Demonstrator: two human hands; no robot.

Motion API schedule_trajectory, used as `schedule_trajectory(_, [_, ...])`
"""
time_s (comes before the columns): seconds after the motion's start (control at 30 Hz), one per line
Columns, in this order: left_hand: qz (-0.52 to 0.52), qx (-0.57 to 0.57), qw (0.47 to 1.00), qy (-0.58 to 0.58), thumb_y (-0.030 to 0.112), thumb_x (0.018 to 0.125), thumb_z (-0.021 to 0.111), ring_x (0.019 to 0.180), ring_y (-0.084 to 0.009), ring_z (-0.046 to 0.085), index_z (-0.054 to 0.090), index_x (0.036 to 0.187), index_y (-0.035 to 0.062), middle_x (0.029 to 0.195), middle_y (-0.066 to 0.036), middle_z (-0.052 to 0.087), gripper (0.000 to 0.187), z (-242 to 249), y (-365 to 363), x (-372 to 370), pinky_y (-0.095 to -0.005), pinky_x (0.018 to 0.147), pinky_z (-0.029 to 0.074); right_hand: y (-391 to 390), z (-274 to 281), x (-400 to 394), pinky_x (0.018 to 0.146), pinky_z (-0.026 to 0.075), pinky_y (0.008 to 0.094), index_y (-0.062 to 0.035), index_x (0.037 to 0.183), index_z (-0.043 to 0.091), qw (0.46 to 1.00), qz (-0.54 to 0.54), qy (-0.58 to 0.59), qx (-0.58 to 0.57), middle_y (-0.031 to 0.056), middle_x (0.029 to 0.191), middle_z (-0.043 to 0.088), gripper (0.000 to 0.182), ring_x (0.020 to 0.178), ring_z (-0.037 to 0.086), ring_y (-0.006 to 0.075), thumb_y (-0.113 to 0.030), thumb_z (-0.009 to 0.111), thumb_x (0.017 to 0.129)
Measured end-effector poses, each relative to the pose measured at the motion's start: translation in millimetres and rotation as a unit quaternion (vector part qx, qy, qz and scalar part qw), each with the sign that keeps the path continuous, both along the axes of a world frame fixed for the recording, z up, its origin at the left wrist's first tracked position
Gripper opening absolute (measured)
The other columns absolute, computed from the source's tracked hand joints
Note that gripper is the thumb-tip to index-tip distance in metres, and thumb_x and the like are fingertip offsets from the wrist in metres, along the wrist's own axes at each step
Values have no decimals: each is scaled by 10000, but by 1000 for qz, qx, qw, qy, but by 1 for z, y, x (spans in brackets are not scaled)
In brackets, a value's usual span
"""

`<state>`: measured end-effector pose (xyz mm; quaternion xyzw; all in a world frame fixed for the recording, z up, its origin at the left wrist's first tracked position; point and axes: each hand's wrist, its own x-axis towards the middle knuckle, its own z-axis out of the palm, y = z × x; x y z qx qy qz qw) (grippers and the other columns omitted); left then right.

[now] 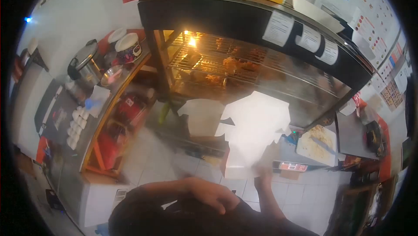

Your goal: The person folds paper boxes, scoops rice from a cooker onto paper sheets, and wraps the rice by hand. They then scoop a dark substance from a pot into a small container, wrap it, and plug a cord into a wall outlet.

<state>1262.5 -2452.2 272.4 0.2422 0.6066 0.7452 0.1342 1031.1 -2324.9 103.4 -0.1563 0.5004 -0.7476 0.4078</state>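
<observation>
My right hand is blurred and raised, gripping the bottom edge of an open white cardboard box with its flaps spread. I hold the box up in front of a glass heated cabinet with pieces of fried chicken on wire racks under a lit lamp. A second white box shows just left of the held one, by the cabinet's lower front. My left hand lies low against my dark clothing, fingers loosely curled, with nothing seen in it.
A steel counter runs along the left with a lidded pot, bowls and several small white cups. A tray of rice and a small digital display sit at the right. Menu sheets hang on the wall; white floor tiles lie below.
</observation>
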Motion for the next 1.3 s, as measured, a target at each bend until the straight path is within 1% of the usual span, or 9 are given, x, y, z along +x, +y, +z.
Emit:
schedule_trajectory(0.13, [244,-100,964,-46,161,899,646,823,-162,506,514,855,46,851,-38,516,181,-23,-48,58,-338,770,412,-33,3,13,806,504,327,-74,1301,450,996,80,23,-9,83,1120,572,549,979,586,210,50,512,769])
schedule_trajectory(0.4, [86,-170,894,-406,301,896,686,839,-128,576,586,931,47,862,-10,575,276,-130,-98,230,-315,714,490,-98,-45,74,788,500,301,-74,1320,466,1000,11,10,26,80,1107,597,518,952,595,182,18,514,813])
schedule_trajectory(0.43, [99,-102,911,-387,346,905,643,840,-195,623,623,1148,25,963,-83,670,403,-151,-93,250,-332,732,499,-104,-41,88,789,497,298,-66,1287,481,999,33,-32,-18,69,1071,598,475,947,592,177,7,515,819])
schedule_trajectory(0.53, [164,-60,927,-332,336,918,649,770,-87,539,577,904,57,844,3,565,288,-151,-112,273,-277,657,468,-107,-43,118,804,493,296,-56,1240,501,997,76,7,14,63,1043,593,433,954,590,178,-5,533,812])
schedule_trajectory(0.77, [273,-339,820,-370,223,922,599,629,-86,512,590,864,36,717,11,567,196,-156,-209,315,-271,568,431,-124,-38,176,892,470,322,-20,1250,502,959,123,253,37,84,1137,597,418,1042,585,195,-87,600,848])
schedule_trajectory(0.9, [368,-22,920,-135,214,920,617,675,-109,563,601,976,3,774,-24,598,219,-85,-187,269,-271,618,470,-144,-11,223,967,430,358,-21,1342,418,965,125,225,47,106,1267,522,517,1164,518,219,-157,619,886])
schedule_trajectory(1.03, [694,-355,617,110,280,915,631,940,-300,600,569,1087,-1,1015,-141,603,335,-100,-131,195,-396,856,479,-167,-8,258,1060,355,411,-64,1487,161,949,267,164,-26,135,1455,321,884,1316,359,276,-181,725,817])
schedule_trajectory(1.13, [767,-321,555,23,269,909,626,979,-375,586,570,1111,4,1038,-188,592,337,-116,-135,191,-447,864,465,-190,49,293,1073,353,438,-62,1501,162,919,354,160,-70,145,1490,302,877,1308,389,279,-101,666,785])
schedule_trajectory(1.3, [688,-56,710,-142,299,950,597,918,-133,583,553,1193,-1,1014,-77,646,389,-95,-154,267,-324,827,472,-209,82,287,998,415,403,29,1358,439,928,333,142,-90,146,1270,497,537,1124,529,230,-58,542,838])
